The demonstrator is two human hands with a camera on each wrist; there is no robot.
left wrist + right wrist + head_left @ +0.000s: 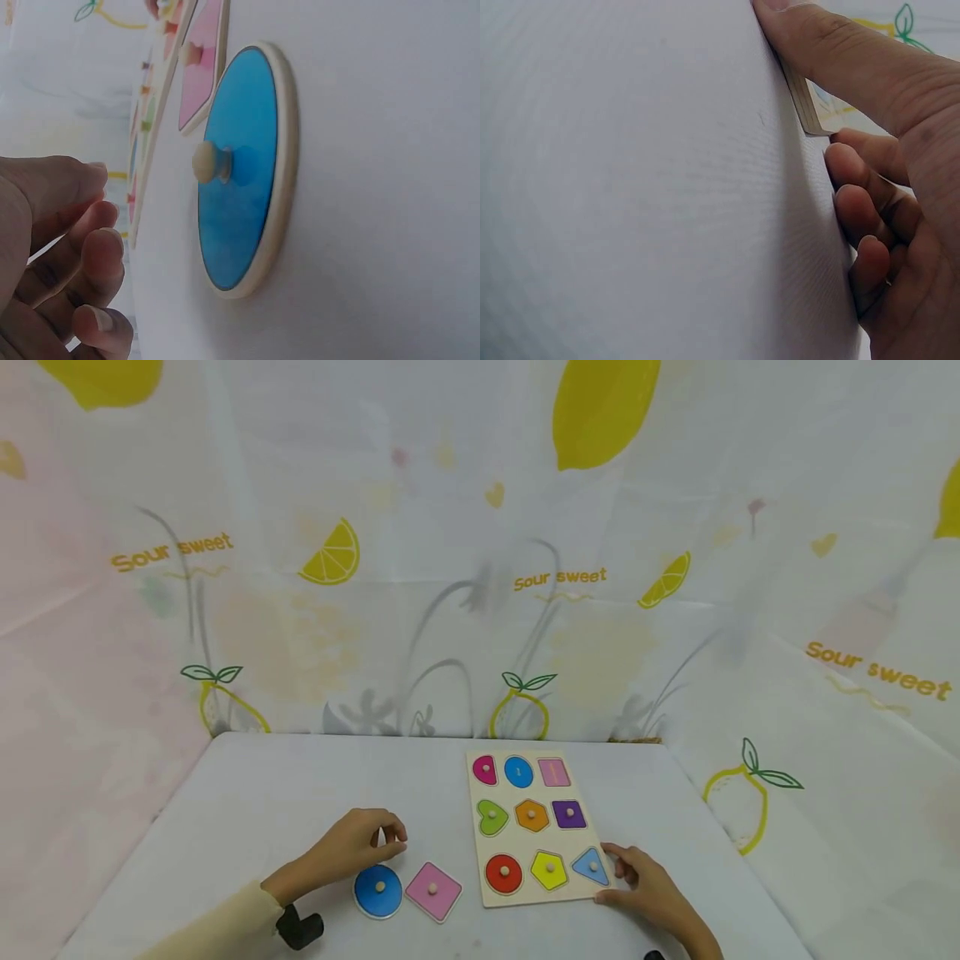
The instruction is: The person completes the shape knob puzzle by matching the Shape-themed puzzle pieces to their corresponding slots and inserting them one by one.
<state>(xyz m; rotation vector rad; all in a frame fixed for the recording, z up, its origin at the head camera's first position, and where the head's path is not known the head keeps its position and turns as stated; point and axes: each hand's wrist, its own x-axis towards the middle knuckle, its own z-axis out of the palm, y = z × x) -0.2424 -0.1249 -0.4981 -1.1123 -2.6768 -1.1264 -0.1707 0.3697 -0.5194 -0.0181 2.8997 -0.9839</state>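
Observation:
A wooden shape puzzle board (517, 835) lies flat on the white table. Its top row has a blue round recess (519, 772) and a pink square recess (554, 772), both without knobs; the other shapes bear wooden knobs. My right hand (651, 889) grips the board's lower right corner, thumb on the lower edge and a finger at the right edge. Left of the board lie a pink square piece (442, 892) and a blue circle piece (367, 897). Just above the blue circle, my left hand (352, 845) hovers with loosely bent fingers, holding nothing.
The white table (285, 777) ends at a fabric backdrop (420, 635) with lemon prints, which also runs along both sides. A black wrist device (300, 928) sits below my left wrist.

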